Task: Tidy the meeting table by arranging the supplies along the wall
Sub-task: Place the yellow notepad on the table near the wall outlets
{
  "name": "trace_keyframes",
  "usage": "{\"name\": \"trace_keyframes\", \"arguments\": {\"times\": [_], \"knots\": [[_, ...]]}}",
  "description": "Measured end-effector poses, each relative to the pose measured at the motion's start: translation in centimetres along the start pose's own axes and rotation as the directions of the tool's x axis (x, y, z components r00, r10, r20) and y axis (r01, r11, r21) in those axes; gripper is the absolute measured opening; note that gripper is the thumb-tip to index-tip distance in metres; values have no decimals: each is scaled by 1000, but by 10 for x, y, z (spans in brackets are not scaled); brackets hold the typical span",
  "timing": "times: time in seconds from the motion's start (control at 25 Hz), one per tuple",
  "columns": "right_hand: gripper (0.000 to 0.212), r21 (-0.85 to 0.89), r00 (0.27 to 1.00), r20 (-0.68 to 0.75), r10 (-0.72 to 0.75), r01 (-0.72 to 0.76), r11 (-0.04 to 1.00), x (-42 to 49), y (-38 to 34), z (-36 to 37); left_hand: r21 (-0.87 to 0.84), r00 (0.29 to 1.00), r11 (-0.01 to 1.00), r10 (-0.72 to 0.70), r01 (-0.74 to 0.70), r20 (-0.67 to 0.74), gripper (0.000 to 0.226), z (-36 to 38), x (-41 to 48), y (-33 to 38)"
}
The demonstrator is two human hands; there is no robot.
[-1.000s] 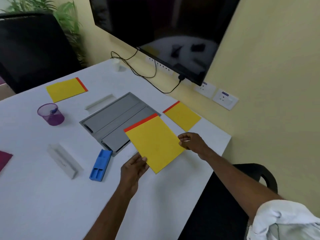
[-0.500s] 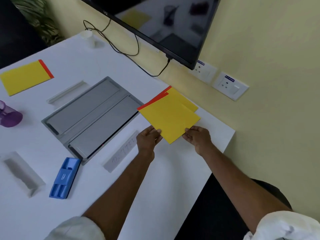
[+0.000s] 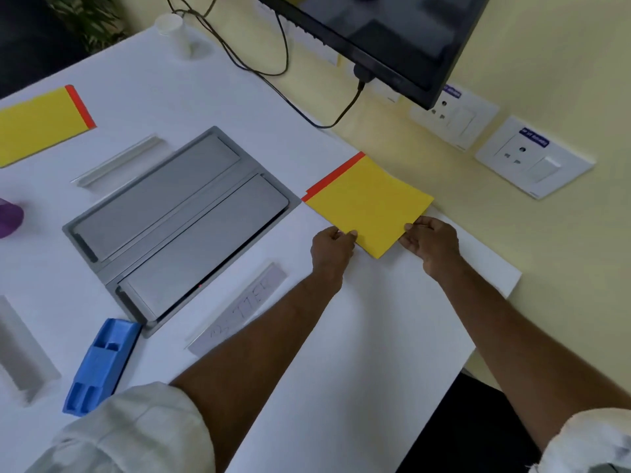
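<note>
- Yellow pad [image 3: 368, 203] lies flat on the white table [image 3: 358, 336], right of centre in the frame, its far corner at the table edge by the wall [image 3: 512, 80].
- The pad's red strip has a small step at its left end, perhaps from two pads stacked; cannot tell.
- Left hand [image 3: 331, 249] pinches the pad's near left edge, fingers curled.
- Right hand [image 3: 432, 240] pinches the near right edge, thumb on top.
- Grey tray [image 3: 177, 220] sits at centre left, just beside the pad.
- Blue holder [image 3: 99, 363] is at lower left, touching the tray's near corner.
- Clear name plate [image 3: 239, 308] lies between the tray and the left forearm.
- Other yellow pad [image 3: 37, 124] is at upper left, well apart.
- Purple cup [image 3: 8, 218] is cut off by the left edge.
- Screen [image 3: 392, 32] and sockets [image 3: 532, 157] are at upper right.
</note>
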State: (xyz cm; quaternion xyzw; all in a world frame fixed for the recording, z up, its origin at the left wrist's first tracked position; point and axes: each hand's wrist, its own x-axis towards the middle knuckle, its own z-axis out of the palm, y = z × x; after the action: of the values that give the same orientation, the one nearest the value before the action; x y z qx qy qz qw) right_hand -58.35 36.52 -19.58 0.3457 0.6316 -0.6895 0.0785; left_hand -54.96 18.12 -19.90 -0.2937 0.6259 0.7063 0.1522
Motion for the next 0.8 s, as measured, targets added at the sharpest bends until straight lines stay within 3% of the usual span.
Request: {"name": "trace_keyframes", "arguments": {"times": [0.08,0.16,0.24,0.28,0.36,0.4,0.48,0.6,0.8], "knots": [[37,14,1000,-28,13,-13,1000,15,4,6,120,998,992,-46,49,-31,25,-6,24,7],[41,37,997,-79,17,-14,999,17,10,9,301,996,954,45,-19,-80,26,-19,44,19],[43,-193,972,-191,-139,102,976,18,22,10,531,970,835,223,-142,-93,43,-32,64,31],[44,-382,935,-200,-293,201,902,15,27,11,635,942,739,331,-224,-53,51,-37,74,39],[47,-589,826,10,-564,460,664,2,46,18,804,905,486,400,-343,144,75,-48,93,49],[49,-632,777,166,-608,557,539,-3,54,22,847,900,362,347,-389,265,91,-52,103,53],[53,-707,730,422,-538,637,309,-5,69,27,866,881,189,208,-463,425,109,-55,122,61],[46,-767,664,530,-527,641,35,0,81,22,846,841,97,217,-524,496,98,-56,134,64],[43,-804,676,504,-538,594,-7,6,82,22,826,811,61,246,-560,531,90,-51,144,71]]}}
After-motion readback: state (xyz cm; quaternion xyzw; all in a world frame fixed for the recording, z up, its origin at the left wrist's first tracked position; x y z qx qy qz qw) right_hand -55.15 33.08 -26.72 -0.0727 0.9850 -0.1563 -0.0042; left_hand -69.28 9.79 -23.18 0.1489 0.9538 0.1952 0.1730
